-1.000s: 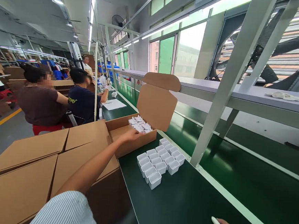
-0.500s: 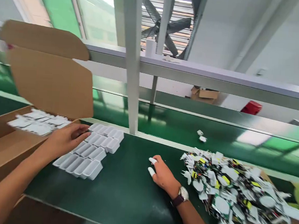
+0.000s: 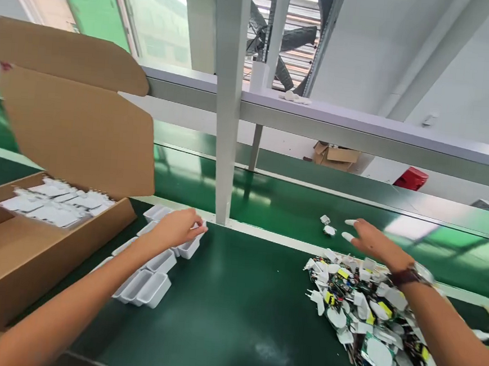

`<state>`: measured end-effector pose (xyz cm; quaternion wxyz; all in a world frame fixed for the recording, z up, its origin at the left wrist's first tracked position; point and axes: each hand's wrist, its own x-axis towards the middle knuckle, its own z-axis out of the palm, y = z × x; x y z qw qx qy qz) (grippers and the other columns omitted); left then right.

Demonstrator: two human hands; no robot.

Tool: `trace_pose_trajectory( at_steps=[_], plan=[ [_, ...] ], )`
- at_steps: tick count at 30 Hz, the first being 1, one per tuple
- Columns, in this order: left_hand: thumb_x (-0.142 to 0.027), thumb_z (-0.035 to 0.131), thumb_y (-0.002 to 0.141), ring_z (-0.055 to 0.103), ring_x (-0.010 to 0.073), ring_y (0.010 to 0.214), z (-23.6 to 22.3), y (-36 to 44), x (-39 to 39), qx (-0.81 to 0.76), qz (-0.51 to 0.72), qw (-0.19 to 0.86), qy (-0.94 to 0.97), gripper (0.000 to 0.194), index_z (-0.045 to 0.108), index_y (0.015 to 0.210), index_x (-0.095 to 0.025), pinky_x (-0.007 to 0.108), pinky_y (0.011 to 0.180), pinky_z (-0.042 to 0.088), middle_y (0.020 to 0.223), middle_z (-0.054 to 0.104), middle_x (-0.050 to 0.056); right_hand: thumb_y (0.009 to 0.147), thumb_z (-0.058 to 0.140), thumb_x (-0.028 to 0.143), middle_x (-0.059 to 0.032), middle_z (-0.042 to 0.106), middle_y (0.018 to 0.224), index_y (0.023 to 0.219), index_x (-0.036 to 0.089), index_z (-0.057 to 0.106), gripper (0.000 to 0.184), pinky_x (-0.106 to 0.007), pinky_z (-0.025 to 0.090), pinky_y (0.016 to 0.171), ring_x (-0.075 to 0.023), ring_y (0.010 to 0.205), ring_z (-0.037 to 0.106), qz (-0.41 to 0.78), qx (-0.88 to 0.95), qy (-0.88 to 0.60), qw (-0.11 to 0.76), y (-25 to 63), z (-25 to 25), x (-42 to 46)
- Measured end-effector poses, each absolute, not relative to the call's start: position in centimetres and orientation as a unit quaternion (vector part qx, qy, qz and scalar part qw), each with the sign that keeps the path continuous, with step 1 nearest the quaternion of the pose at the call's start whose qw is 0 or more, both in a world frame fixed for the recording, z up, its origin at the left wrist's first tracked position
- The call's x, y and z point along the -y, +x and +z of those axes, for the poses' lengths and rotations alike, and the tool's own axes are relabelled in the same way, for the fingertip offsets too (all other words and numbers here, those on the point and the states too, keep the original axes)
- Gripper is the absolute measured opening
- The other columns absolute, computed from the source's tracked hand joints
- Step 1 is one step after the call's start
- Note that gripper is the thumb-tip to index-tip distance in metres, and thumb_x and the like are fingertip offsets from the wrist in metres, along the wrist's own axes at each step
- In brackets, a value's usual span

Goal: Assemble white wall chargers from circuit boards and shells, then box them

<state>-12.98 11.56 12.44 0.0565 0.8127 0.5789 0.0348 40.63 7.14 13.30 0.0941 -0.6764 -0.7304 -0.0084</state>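
My left hand point(image 3: 182, 227) is over the far right end of several small white plastic boxes point(image 3: 154, 289), which stand open-topped in rows on the green table. Its fingers are curled together by the rim of a box; whether anything is between them is hidden. White finger covers sit on two fingertips of my right hand point(image 3: 369, 241), whose thumb and index finger are spread with nothing between them. That hand hovers beyond a heap of white plastic parts with circuit boards and yellow pieces point(image 3: 369, 317). Two small white pieces point(image 3: 328, 225) lie just left of its fingertips.
An open cardboard box point(image 3: 64, 259) stands at the left with its lid raised, holding flat white parts point(image 3: 56, 202). A grey upright post point(image 3: 228, 119) rises behind the table edge. Behind it run a green belt surface point(image 3: 277, 199) and a long shelf point(image 3: 359, 127).
The view has swung right. My left hand moved from the cardboard box to the far right end of the white boxes. My right hand went from the bare table to beyond the parts heap.
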Motion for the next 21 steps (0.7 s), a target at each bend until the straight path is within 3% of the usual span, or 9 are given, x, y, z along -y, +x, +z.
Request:
trace_pose_trajectory(
  at_steps=[2, 5, 10, 13, 16, 19, 21],
  plan=[
    [-0.057, 0.050, 0.091, 0.069, 0.0300, 0.080, 10.6, -12.4, -11.8, -0.594, 0.005, 0.006, 0.804, 0.045, 0.075, 0.082, -0.020, 0.034, 0.066, 0.046, 0.098, 0.069, 0.014, 0.091, 0.067, 0.020, -0.0162, 0.071, 0.103, 0.100, 0.009, 0.069, 0.015, -0.036, 0.055, 0.086, -0.0236, 0.092, 0.069, 0.024, 0.712, -0.700, 0.044, 40.6, 13.3, -8.4],
    [-0.056, 0.046, 0.094, 0.069, 0.0325, 0.085, 9.0, -11.9, -12.6, -0.604, -0.028, -0.031, 0.796, 0.048, 0.072, 0.080, -0.018, 0.034, 0.064, 0.046, 0.099, 0.067, 0.016, 0.101, 0.061, 0.037, -0.0084, 0.065, 0.122, 0.122, 0.015, 0.064, 0.030, -0.041, 0.058, 0.089, -0.0230, 0.104, 0.067, 0.059, 0.695, -0.717, 0.005, 39.0, 12.6, -10.0],
    [-0.045, 0.045, 0.094, 0.068, 0.0313, 0.080, 8.5, -11.9, -13.7, -0.610, -0.039, -0.031, 0.791, 0.042, 0.070, 0.075, -0.017, 0.035, 0.063, 0.048, 0.098, 0.067, 0.017, 0.102, 0.059, 0.037, -0.0085, 0.063, 0.127, 0.127, 0.016, 0.061, 0.032, -0.044, 0.058, 0.091, -0.0245, 0.109, 0.066, 0.113, 0.688, -0.716, -0.026, 36.1, 11.3, -13.2],
    [-0.035, 0.044, 0.091, 0.068, 0.0315, 0.078, 8.7, -11.6, -14.0, -0.613, -0.034, -0.013, 0.789, 0.036, 0.068, 0.072, -0.017, 0.037, 0.060, 0.048, 0.094, 0.067, 0.017, 0.099, 0.065, 0.037, -0.0085, 0.066, 0.121, 0.123, 0.017, 0.062, 0.032, -0.042, 0.059, 0.086, -0.0216, 0.100, 0.067, 0.145, 0.688, -0.710, -0.040, 35.1, 11.7, -15.3],
    [-0.037, 0.043, 0.088, 0.067, 0.0297, 0.082, 9.4, -11.0, -13.6, -0.604, 0.025, 0.005, 0.797, 0.034, 0.067, 0.071, -0.020, 0.035, 0.060, 0.048, 0.092, 0.067, 0.014, 0.097, 0.063, 0.030, -0.0090, 0.069, 0.110, 0.116, 0.014, 0.066, 0.025, -0.034, 0.055, 0.081, -0.0192, 0.091, 0.067, 0.172, 0.706, -0.687, -0.022, 34.5, 12.8, -16.0],
    [-0.045, 0.044, 0.085, 0.066, 0.0290, 0.101, 10.7, -9.8, -12.3, -0.565, 0.127, 0.026, 0.815, 0.034, 0.061, 0.065, -0.023, 0.036, 0.072, 0.053, 0.109, 0.069, 0.010, 0.098, 0.054, 0.028, -0.0061, 0.072, 0.106, 0.114, 0.016, 0.069, 0.025, -0.026, 0.048, 0.076, -0.0164, 0.086, 0.063, 0.210, 0.736, -0.643, 0.018, 33.5, 13.9, -13.8],
    [-0.046, 0.046, 0.084, 0.064, 0.0283, 0.111, 11.5, -8.5, -10.8, -0.528, 0.176, 0.083, 0.827, 0.034, 0.054, 0.060, -0.024, 0.036, 0.082, 0.054, 0.123, 0.068, 0.005, 0.099, 0.049, 0.036, -0.0021, 0.072, 0.094, 0.105, 0.018, 0.071, 0.029, -0.025, 0.044, 0.069, -0.0147, 0.077, 0.060, 0.259, 0.760, -0.596, 0.027, 32.4, 14.0, -11.3]
  ],
)
